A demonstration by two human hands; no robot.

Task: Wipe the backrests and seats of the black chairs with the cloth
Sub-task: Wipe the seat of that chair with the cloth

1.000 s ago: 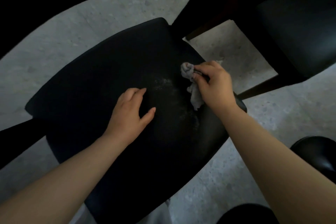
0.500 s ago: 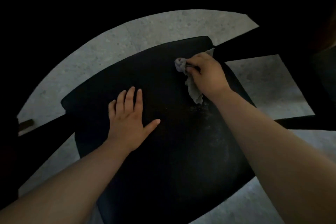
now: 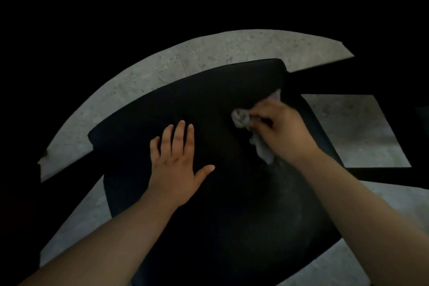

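1. Crumpled grey cloth (image 3: 242, 119) sits bunched in the right hand (image 3: 281, 127), whose fingers are curled tight round it. A wad pokes out past the knuckles on the left, a loose tail hangs out under the palm, and a small scrap shows above the hand.
2. The cloth touches the dark padded surface of the black chair (image 3: 232, 216), near the chair's far right corner and just below its rounded far edge.
3. The left hand (image 3: 176, 165) lies flat on the same surface. Its fingers are straight and close together, pointing away from the person, and the thumb is spread to the right; it grasps nothing.
4. The two hands are near each other but apart, with a strip of black upholstery between the left thumb and the cloth's tail.
5. Both bare forearms reach in from the bottom corners of the view and cross the near part of the chair.
6. The light is dim, so where the seat ends and the backrest begins cannot be told.
7. Black frame bars (image 3: 371, 81) run out from the chair to the right, and another dark bar runs out to the left.
8. Under it all lies a grey speckled stone floor (image 3: 232, 46), showing beyond the far edge and beside the right corner.
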